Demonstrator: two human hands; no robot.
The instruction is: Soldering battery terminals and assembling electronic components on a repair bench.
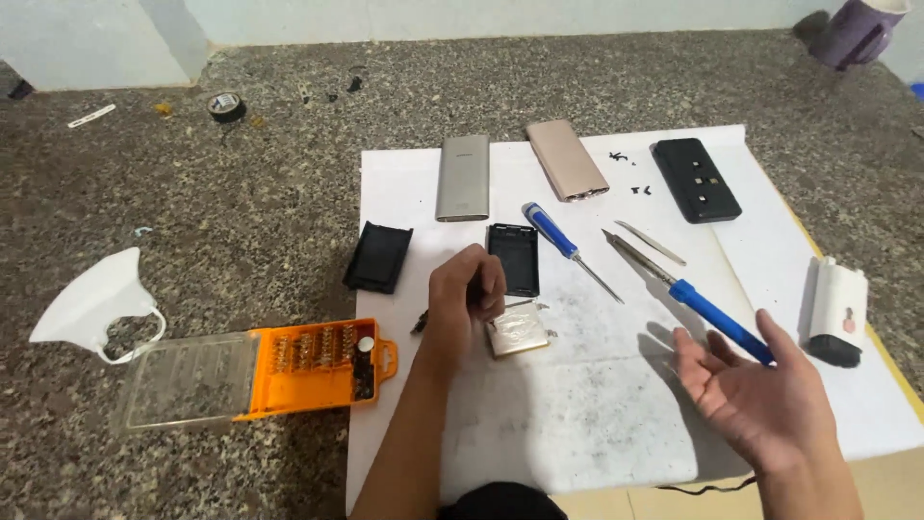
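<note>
My left hand (467,299) is curled into a loose fist on the white paper sheet (577,424), with its knuckles against the left edge of a flat silver battery cell (520,337). A small dark piece (421,324) shows at the hand's left side; I cannot tell whether the hand holds it. A black plastic shell (513,260) lies just beyond the fingers. My right hand (760,395) hovers palm up at the lower right, fingers spread and holding nothing. It is just below the handle of a blue soldering iron (717,318).
On the sheet lie a blue screwdriver (563,241), tweezers (650,242), a silver power bank (464,178), a rose-gold one (568,159), a black case (695,180) and a white device (835,308). Another black shell (379,257), an orange bit box (308,366) and a white funnel (96,303) sit left.
</note>
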